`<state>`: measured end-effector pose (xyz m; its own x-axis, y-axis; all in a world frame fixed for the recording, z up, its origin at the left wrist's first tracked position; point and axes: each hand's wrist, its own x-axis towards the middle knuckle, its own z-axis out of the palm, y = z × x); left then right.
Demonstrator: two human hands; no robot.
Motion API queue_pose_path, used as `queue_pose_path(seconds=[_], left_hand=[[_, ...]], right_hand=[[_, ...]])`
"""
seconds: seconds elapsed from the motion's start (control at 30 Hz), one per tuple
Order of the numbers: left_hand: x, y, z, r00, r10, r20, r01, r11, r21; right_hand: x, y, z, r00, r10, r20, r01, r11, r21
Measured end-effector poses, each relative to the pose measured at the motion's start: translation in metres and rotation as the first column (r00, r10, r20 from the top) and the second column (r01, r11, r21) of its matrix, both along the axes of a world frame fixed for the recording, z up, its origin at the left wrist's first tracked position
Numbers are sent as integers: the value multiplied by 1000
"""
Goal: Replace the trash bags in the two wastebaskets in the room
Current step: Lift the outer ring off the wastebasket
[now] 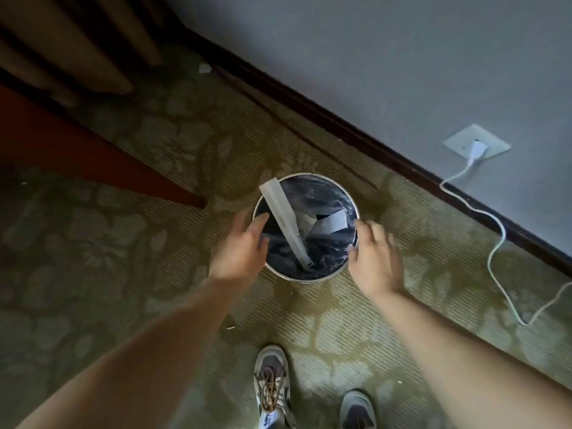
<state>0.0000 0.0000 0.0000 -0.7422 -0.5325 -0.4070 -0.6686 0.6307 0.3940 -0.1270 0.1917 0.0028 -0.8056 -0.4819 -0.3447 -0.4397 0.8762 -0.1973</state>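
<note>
head view, wastebasket (280, 271) between left hand (240, 252), right hand (376, 263), fingers loose

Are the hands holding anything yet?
No. The left hand and right hand reach, fingers spread, toward opposite sides of the wastebasket rim, gripping nothing.

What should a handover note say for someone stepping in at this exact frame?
Left hand: open, at the left rim of the wastebasket.
Right hand: open, at the right rim, blurred.
The wastebasket stands on the carpet near the wall, with the dark trash bag still in it, holding a long white box and paper scraps.
Done: nothing visible.
Left: lift out this bag, fit a new one; second wastebasket not in view.
</note>
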Motion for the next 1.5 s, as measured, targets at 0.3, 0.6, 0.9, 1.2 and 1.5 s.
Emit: queue_pose_path(seconds=[0.3,0.6,0.9,1.2,1.5], left_hand=[[-6,-1,-37,986,161,-43,-156,982,109],[-23,0,-43,894,421,152,-444,878,179],[-14,4,-29,890,440,119,-455,858,238],[-13,3,-44,860,500,104,-510,831,222],[-17,-8,26,759,601,249,-630,582,514]], right_hand=[[-8,-19,-40,752,-614,241,643,763,-62],[-14,-23,-48,710,-628,320,663,749,-1],[-5,-15,-37,750,-581,317,610,793,10],[-9,-13,-49,767,-549,333,587,810,-16],[-17,-11,23,768,-524,369,591,801,-92]])
